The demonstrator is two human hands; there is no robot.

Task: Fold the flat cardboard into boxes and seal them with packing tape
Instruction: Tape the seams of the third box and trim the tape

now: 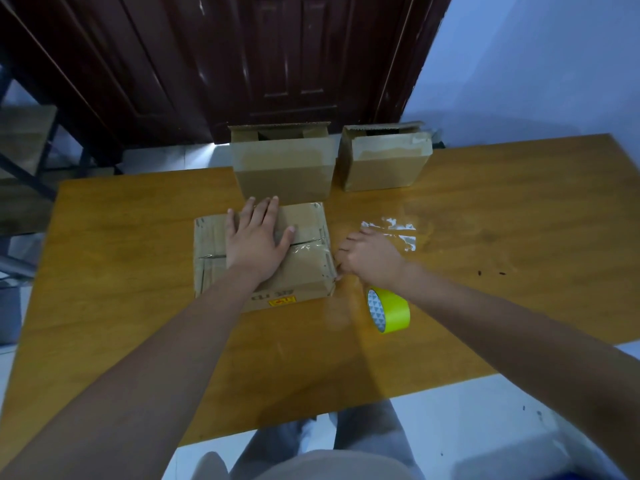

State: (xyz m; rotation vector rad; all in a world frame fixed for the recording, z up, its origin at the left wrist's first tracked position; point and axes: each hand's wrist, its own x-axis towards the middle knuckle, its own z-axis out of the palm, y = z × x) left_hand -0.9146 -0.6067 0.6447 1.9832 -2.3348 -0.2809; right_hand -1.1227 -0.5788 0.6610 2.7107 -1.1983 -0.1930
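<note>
Standing on edge nearest the person, a roll of yellow tape [389,310] is seen on the wooden table [138,306], just below the right wrist and a little to the right of the near box. Just beyond it, the closed cardboard box [304,268] is laid flat on the table in front of the person, with a yellow and red label on its near side and clear tape stretched across the seam of its top flaps. The box is pressed down by the left hand [254,237], which is spread flat on the top with straight fingers and the thumb stretched out toward the seam; nothing is grasped by it. At the right edge of the box, the right hand [370,254] is held with its fingers curled; whether the end of the clear tape is pinched cannot be told, since the fingertips are turned away. A crumpled strip of clear tape [394,230] is stuck to the table just beyond the right hand. Farther back, at the far edge of the table, two more boxes are set side by side: a larger open box [284,171] directly behind the near one, and a smaller open box [384,161] to its right, both with flaps raised. Behind them, a dark wooden door [277,64] is seen.
</note>
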